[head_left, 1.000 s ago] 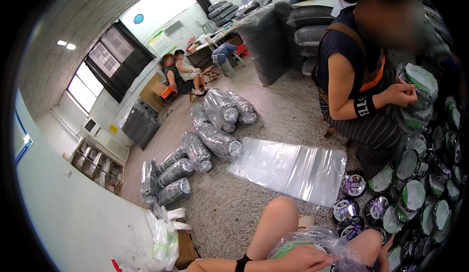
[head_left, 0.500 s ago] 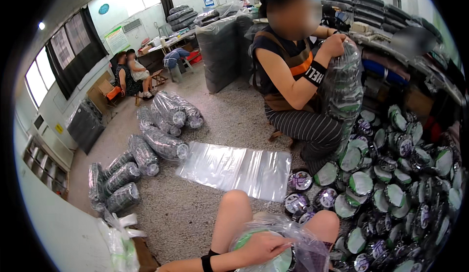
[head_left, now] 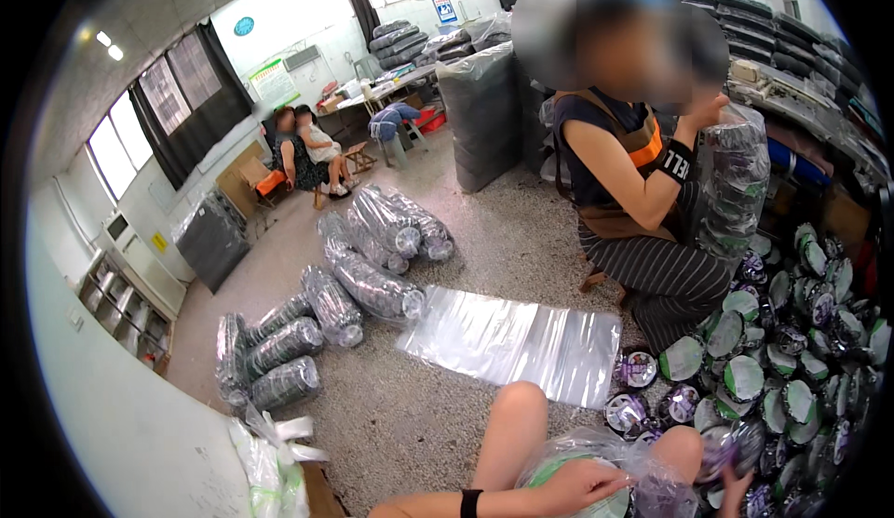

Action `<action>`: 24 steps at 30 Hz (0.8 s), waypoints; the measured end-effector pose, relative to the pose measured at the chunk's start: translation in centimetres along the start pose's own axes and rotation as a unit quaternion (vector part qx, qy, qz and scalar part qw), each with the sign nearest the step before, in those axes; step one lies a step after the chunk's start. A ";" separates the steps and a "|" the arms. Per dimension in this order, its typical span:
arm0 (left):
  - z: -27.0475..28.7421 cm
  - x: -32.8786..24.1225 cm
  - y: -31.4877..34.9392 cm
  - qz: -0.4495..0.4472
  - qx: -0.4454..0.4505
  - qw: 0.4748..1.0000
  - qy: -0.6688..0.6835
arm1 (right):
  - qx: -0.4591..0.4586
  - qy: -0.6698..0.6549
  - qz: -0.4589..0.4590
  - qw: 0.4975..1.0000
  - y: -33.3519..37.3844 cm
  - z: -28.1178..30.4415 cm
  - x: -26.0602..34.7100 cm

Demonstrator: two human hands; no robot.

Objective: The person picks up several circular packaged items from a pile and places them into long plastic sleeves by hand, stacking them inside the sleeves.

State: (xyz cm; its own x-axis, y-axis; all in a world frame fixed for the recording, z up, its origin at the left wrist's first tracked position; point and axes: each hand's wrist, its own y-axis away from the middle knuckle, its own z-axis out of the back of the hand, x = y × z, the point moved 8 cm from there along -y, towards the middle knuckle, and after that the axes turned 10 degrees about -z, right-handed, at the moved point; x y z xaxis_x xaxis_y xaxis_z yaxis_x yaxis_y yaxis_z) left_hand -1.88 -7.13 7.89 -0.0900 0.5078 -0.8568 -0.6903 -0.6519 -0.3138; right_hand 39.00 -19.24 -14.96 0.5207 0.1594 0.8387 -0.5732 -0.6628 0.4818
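Observation:
My left hand (head_left: 585,486) lies over my lap, its fingers closed on the gathered edge of a clear plastic bag (head_left: 579,445). Inside that bag shows a round pack (head_left: 549,470) with a green rim and pale face. Beyond my knee, my right hand (head_left: 737,492) is at the edge of the pile, partly cut off by the lower border and blurred. It grips a round purple-and-black wrapped pack (head_left: 731,449), smeared by motion. Many similar packs (head_left: 744,378) with pale-green or purple faces lie heaped to my right.
Flat clear plastic bags (head_left: 512,343) lie on the floor ahead. Filled tube-shaped bags (head_left: 372,281) rest to the left. A co-worker (head_left: 619,160) sits ahead right, holding an upright filled bag (head_left: 733,188). White plastic bundles (head_left: 270,462) hang near a box at lower left.
The view has swung left, so things sit further right. My right hand has come into sight at the pile with a round pack. My left hand keeps hold of the bag.

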 end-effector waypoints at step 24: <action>9.1 -20.0 1.8 -0.140 0.116 0.983 0.026 | 0.445 0.483 -0.195 0.729 32.8 -26.2 14.3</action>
State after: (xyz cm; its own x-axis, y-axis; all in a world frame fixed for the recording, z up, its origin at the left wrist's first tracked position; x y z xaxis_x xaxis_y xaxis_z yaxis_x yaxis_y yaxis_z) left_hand -7.85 -13.35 28.12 0.1589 0.6153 -0.7721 -0.8286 -0.3421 -0.4431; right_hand 11.12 -19.52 19.51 -0.4003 0.6176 0.6770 0.3601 -0.5733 0.7360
